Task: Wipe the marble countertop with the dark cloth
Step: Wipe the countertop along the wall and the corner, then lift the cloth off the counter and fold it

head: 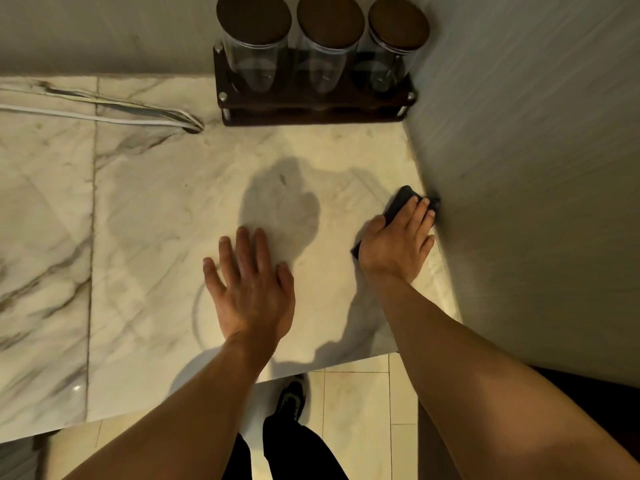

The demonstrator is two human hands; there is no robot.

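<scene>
No text, brand or number can be read anywhere — the three lidded jars (325,46) in their dark rack (311,109) seem unlabelled, though glare and distance may hide small print.

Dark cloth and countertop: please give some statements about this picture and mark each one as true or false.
1. The right hand presses the dark cloth on the marble countertop, close to the side wall. True.
2. The left hand holds a second cloth. False: it lies flat and open on the marble, holding nothing.
3. Three glass jars with dark lids stand in a rack in the far corner. True.
4. The jars are full of pasta. False: they look empty.
5. A white cable lies on the countertop at the far left. True.
</scene>
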